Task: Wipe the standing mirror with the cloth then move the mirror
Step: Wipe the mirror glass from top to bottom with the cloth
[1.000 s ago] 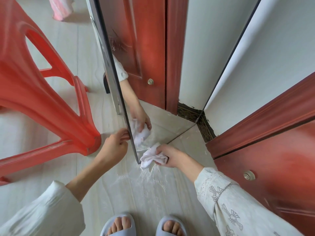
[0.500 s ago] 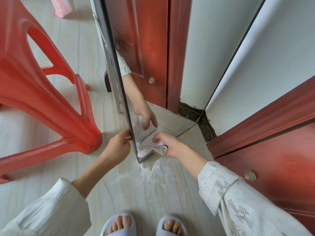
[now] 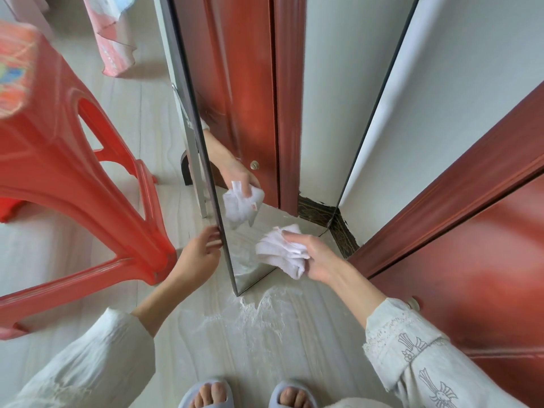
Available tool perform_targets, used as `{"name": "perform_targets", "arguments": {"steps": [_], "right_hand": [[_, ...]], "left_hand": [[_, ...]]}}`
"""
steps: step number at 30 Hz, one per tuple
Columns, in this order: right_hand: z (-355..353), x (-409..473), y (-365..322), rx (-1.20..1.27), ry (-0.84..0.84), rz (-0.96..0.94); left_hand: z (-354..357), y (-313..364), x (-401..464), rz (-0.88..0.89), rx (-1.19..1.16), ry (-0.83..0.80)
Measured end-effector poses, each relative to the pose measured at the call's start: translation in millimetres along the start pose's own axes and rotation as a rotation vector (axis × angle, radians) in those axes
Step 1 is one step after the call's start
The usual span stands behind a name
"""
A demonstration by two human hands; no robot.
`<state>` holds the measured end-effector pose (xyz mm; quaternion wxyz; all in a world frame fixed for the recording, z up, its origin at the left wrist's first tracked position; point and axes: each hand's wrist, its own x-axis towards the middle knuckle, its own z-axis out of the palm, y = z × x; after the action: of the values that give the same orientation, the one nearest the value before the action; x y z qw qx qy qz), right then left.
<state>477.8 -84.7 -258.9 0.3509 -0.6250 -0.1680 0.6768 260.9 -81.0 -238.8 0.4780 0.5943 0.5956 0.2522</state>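
Note:
The tall standing mirror with a thin dark frame stands on the pale floor, its glass reflecting a red door, white wall, and my hand with the cloth. My left hand grips the mirror's left edge low down, fingertips curled onto the frame. My right hand holds a crumpled white cloth just in front of the lower glass, a little off the surface. White powder lies on the floor at the mirror's bottom corner.
A red plastic stool stands close on the left. A red door and its frame fill the right. The mirror's rear support leg shows behind it. My feet in pale slippers are below.
My right hand with the cloth has come away from the lower glass and moved right. The left hand stays on the mirror's edge. The view has tilted and shifted slightly.

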Motion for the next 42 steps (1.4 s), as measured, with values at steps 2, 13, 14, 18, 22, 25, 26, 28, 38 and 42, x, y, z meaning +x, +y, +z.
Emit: {"name": "perform_targets", "arguments": {"steps": [2,13,14,18,22,25,26,28,38,42], "right_hand": [[-12.1,3.1,7.0,-0.087,0.129,0.003],[-65.0,58.8,10.6,0.233,0.431,0.072],[-67.9,67.3,9.1,0.257,0.449,0.067],[-78.0,102.7,6.0,0.351,0.526,0.053],[-77.1,120.2,2.4,0.265,0.468,-0.035],[-70.0,125.1,-0.8,0.278,0.431,-0.099],[-66.4,121.8,-3.7,0.287,0.415,-0.115],[-62.5,115.7,-9.7,0.344,0.427,-0.136],[-42.2,96.8,-28.6,0.407,0.461,-0.273],[-41.2,116.3,-8.4,0.511,0.364,-0.09]], "left_hand": [[2.1,-4.5,1.5,-0.031,0.007,-0.016],[29.9,-47.7,26.9,-0.166,0.119,-0.145],[32.5,-51.8,30.1,-0.167,0.126,-0.151],[44.8,-69.4,41.8,-0.212,0.142,-0.156],[49.6,-77.2,47.5,-0.226,0.16,-0.15],[50.6,-78.4,49.7,-0.239,0.17,-0.131],[51.1,-78.1,49.8,-0.239,0.17,-0.126],[51.1,-75.6,47.9,-0.235,0.165,-0.118],[48.3,-68.4,41.9,-0.207,0.137,-0.093],[48.3,-71.7,43.9,-0.208,0.119,-0.089]]}}
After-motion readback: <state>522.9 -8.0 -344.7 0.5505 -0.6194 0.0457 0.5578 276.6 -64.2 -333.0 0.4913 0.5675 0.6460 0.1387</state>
